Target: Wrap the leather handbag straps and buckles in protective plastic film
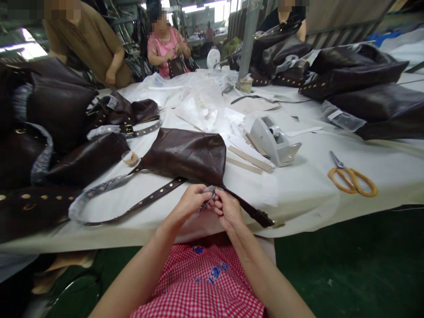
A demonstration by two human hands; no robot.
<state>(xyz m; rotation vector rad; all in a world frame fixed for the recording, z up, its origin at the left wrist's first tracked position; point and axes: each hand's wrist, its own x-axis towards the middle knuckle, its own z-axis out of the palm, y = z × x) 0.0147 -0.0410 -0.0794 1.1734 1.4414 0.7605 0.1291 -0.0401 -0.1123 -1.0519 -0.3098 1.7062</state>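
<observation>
A dark brown leather bag [187, 152] lies on the white-covered table [308, 190] in front of me. Its studded strap [145, 201] runs off to the left, partly in a clear plastic wrap, and another strap end [255, 214] reaches right along the table edge. My left hand [190, 204] and my right hand [227, 210] meet at the bag's near corner. Both pinch a small grey piece [209, 196] at the strap's attachment; fingers are closed on it.
A grey tape dispenser [274, 141] and card strips [250, 160] sit right of the bag. Orange-handled scissors [353, 179] lie at far right. Piles of dark bags [49, 128] crowd the left and the back right [357, 75]. Other people [165, 44] work across the table.
</observation>
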